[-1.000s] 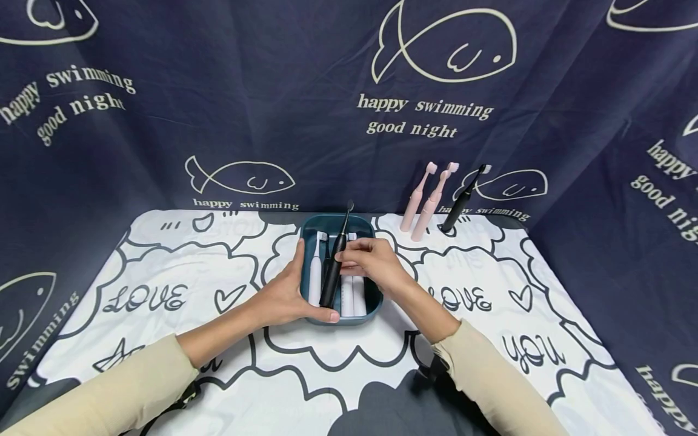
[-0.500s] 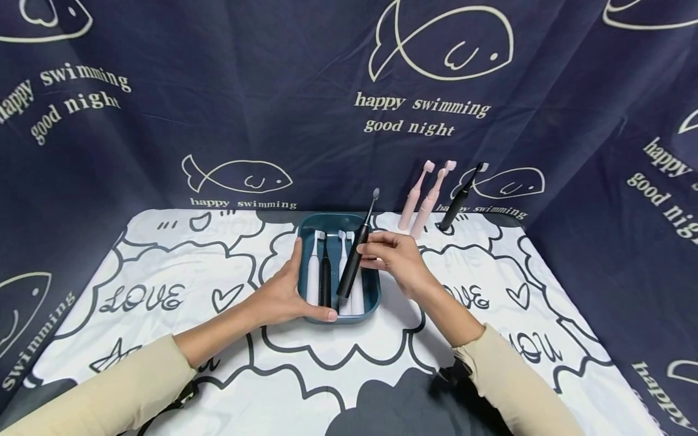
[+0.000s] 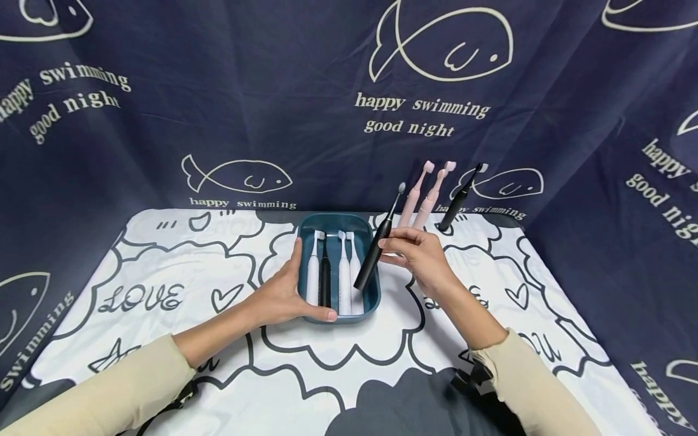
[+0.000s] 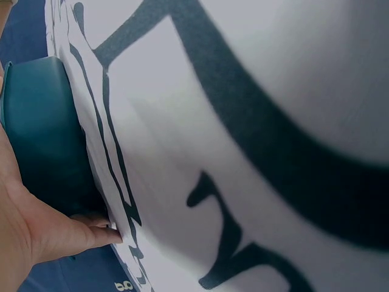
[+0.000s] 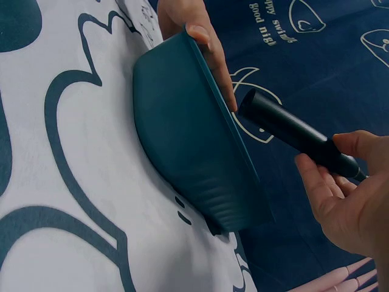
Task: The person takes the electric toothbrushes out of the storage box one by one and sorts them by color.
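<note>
- The right hand (image 3: pixel 420 254) pinches a black electric toothbrush (image 3: pixel 376 254) at the middle of its handle, with the fingers (image 3: pixel 394 243) curled round it.
- The brush is tilted. Its bristle head points up and away from the person, and its bottom end hangs over the right edge of the teal tray (image 3: pixel 373 298).
- The black toothbrush is in the air. It does not touch the tray or the bench (image 3: pixel 163 254).
- The left hand (image 3: pixel 280 293) holds the tray at its near left corner. Its thumb lies along the front rim and its fingers curl round the left side.
- Four more toothbrushes lie side by side in the tray: three white toothbrushes (image 3: pixel 343 275) and one black one (image 3: pixel 324 278). Their heads point away from the person.
- The tray sits on a white cloth with black cartoon drawings (image 3: pixel 338 357), which covers the bench.
- Two pink toothbrushes (image 3: pixel 422 194) and another black toothbrush (image 3: pixel 458 203) lean on the dark blue curtain (image 3: pixel 272 91) at the back of the bench, just behind the right hand.
- Both arms wear beige sleeves (image 3: pixel 109 387).
</note>
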Tool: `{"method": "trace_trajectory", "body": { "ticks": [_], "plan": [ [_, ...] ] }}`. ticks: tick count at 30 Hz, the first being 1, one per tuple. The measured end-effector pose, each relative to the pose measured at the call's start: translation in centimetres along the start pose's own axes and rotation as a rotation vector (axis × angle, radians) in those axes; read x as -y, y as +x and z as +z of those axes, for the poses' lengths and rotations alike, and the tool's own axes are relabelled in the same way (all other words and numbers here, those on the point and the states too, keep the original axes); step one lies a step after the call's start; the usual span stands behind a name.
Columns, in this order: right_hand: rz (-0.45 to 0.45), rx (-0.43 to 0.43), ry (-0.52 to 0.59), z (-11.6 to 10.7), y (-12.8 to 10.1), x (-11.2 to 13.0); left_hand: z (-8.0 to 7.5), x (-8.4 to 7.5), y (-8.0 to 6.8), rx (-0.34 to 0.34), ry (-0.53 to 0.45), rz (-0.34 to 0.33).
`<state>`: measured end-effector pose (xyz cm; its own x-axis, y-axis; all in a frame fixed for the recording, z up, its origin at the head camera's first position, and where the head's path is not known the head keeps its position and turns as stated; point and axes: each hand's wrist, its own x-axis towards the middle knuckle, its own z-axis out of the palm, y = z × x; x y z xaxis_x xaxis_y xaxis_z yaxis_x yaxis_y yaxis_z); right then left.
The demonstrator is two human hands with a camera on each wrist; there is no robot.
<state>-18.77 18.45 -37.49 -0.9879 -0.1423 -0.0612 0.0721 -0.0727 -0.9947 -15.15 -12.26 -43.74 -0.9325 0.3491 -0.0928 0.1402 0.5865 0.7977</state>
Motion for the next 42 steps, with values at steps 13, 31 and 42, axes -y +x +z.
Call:
{"method": "trace_trajectory", "body": {
  "ticks": [13,31,42],
  "plan": [
    [-0.045,-0.026,0.038,-1.9,-0.7,0.8,0.0,-0.1,-0.1,0.000,-0.019,0.015],
    [-0.171,-0.101,0.066,-5.8,-1.3,3.5,0.1,0.1,-0.1,-0.002,-0.031,0.032],
    [-0.290,-0.141,0.062,-9.5,-0.7,4.1,0.0,0.1,-0.2,0.000,-0.017,0.017]
  ]
}}
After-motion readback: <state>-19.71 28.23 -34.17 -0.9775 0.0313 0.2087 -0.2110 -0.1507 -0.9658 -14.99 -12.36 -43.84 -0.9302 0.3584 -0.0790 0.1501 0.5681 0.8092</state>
